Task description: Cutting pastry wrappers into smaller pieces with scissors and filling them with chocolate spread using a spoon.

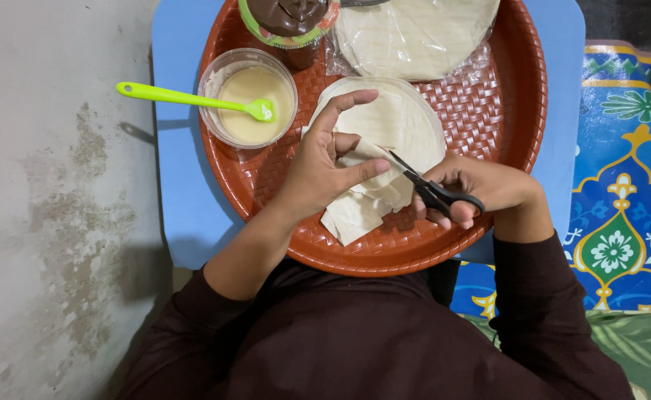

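My left hand (324, 164) pinches a thin, pale pastry sheet (396, 122) between thumb and fingers over a round red woven tray (503, 111). My right hand (481, 189) grips black-handled scissors (425, 187), whose blades point up-left into the sheet's edge. Cut pale pieces (355, 215) lie stacked on the tray just below my left hand. Both arms wear dark brown sleeves.
On the tray stand a clear bowl of cream-coloured batter (250, 96) with a bright green spoon (184, 98), a jar of brown spread (292, 22) and a plastic-wrapped stack of round sheets (414, 33). The tray rests on a blue table (181, 200). A patterned mat (622, 192) lies to the right.
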